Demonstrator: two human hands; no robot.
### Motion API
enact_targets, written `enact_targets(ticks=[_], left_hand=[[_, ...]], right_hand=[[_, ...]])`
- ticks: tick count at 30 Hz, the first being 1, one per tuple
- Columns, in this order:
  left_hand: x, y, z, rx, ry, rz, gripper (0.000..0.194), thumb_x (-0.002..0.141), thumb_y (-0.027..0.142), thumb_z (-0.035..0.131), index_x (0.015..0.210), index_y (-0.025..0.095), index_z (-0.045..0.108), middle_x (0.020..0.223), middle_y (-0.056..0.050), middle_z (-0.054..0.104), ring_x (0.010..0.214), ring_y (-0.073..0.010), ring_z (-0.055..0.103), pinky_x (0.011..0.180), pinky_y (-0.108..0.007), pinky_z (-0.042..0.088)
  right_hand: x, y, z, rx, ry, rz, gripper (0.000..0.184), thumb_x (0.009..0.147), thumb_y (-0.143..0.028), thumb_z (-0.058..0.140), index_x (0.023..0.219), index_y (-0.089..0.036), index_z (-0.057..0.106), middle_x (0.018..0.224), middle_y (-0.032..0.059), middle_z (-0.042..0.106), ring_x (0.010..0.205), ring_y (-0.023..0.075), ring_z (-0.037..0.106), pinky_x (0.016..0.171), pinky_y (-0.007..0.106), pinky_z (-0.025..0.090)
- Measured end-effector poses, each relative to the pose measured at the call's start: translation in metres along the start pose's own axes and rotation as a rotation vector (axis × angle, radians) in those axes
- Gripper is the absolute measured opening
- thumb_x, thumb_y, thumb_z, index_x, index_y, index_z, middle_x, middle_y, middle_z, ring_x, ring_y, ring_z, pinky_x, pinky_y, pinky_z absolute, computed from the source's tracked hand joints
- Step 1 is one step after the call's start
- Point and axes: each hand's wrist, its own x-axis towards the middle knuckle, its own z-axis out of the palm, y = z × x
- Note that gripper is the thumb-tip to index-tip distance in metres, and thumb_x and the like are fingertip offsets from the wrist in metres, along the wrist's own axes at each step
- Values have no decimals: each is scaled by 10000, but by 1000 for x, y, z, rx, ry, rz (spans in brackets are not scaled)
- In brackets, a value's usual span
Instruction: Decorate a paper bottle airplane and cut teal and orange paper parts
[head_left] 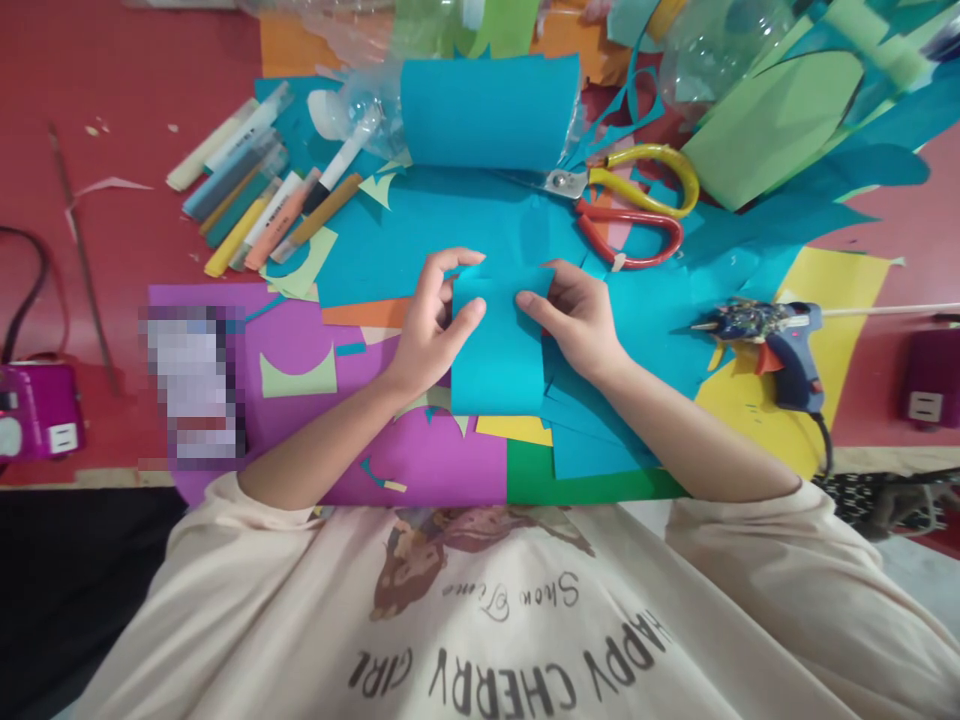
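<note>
A small rectangle of blue paper (pixel 496 360) is held upright between my two hands, above the larger blue sheets. On its left edge my left hand (pixel 442 315) pinches it, thumb in front and fingers behind. My right hand (pixel 574 310) grips the upper right edge the same way, thumb on the near face. The fingertips behind the paper are partly hidden. Just beyond lie scissors (pixel 637 200) with one yellow and one red handle. Farther back, a clear plastic bottle (pixel 367 110) lies on its side, wrapped in blue paper (pixel 491 110).
Several markers (pixel 247 190) lie at the left, near a blurred phone (pixel 196 385) on purple paper (pixel 300 470). A glue gun (pixel 787 345) rests on yellow paper (pixel 847 290) at the right. Green paper cut-outs (pixel 772 130) and another clear bottle (pixel 720 50) crowd the back right.
</note>
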Motion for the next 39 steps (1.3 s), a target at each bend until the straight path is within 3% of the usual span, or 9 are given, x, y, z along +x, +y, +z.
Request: enact_targets(ticks=[2, 5, 10, 18, 33, 39], left_hand=[[1, 1, -3, -8, 32, -19, 447, 876, 698, 529, 1159, 353, 562, 690, 13, 520, 628, -179, 597, 645, -355, 510], [6, -1, -6, -22, 60, 68, 352, 913, 629, 543, 1081, 327, 614, 538, 59, 302, 429, -108, 356, 476, -283, 364], [12, -4, -6, -106, 32, 255, 201, 958, 470, 581, 1027, 290, 638, 498, 85, 263, 399, -57, 215, 396, -216, 221], [11, 1, -6, -119, 48, 254, 128, 959, 401, 603, 991, 288, 653, 489, 89, 267, 403, -45, 203, 388, -201, 197], [11, 0, -8, -26, 57, 238, 208, 955, 468, 586, 1027, 291, 668, 485, 88, 250, 387, -38, 214, 383, -191, 228], [11, 0, -8, -23, 51, 239, 197, 967, 441, 574, 1019, 276, 670, 481, 89, 263, 380, -42, 220, 377, -191, 226]], right_hand=[[0, -1, -2, 0, -7, 25, 498, 749, -704, 669, 791, -221, 555, 639, -41, 480, 561, 103, 447, 495, 250, 425], [-1, -2, -4, -2, 5, 62, 514, 726, -713, 687, 754, -217, 551, 547, -69, 385, 484, 79, 349, 422, 231, 295], [0, -6, -4, 16, 7, 89, 543, 701, -717, 705, 725, -195, 555, 495, -82, 371, 454, 58, 323, 410, 225, 244], [1, -10, -4, 27, -4, 90, 546, 701, -712, 700, 682, -194, 528, 490, -87, 337, 447, 44, 267, 406, 227, 201], [1, -10, -6, 23, 16, 92, 546, 705, -719, 697, 704, -191, 559, 504, -73, 353, 442, 51, 285, 390, 229, 217], [1, -11, -6, 16, -9, 81, 542, 721, -721, 683, 691, -203, 528, 497, -86, 297, 441, 46, 250, 388, 222, 209]])
